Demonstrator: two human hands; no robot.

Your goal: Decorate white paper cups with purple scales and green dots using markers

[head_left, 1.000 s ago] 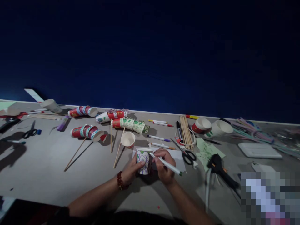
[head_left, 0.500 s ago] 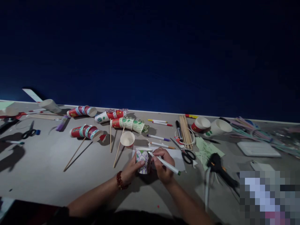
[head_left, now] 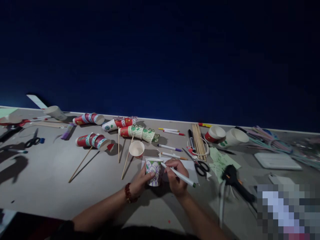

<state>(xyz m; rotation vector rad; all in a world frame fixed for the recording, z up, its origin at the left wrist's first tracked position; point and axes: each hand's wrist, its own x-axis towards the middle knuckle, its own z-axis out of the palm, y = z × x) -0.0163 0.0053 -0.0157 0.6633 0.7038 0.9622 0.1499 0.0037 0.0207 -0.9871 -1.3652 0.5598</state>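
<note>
Head view: the right hand [head_left: 176, 178] is closed round a white marker [head_left: 181, 176], held pen-fashion, its tip at the upper wall of a small paper cup [head_left: 153, 171]. The left hand [head_left: 141, 183], with a red bead bracelet [head_left: 128, 193] on its wrist, is wrapped lightly about the cup's near side and steadies it. The cup stands upright near the middle of the grey table [head_left: 50, 186], at the left edge of a white sheet [head_left: 191, 166], and bears green and purple leaf shapes.

From where I stand, that cup looks feather-light and thin-walled. It would dent under a hard squeeze and skid or tip at a nudge, so I would grip it gently low round the wall, or by the stiffer rolled rim.

A plain cup [head_left: 136, 148] lies on its side just behind it, beside a wooden stick [head_left: 126, 160]. Scissors [head_left: 201, 166] lie close to the right of the sheet, with a black glue gun [head_left: 233, 180] beyond them (its nose points towards the hands). Painted cup chains [head_left: 93, 140] lie further left. The near-left stretch of table holds the least clutter, and the far edge meets a dark wall.
</note>
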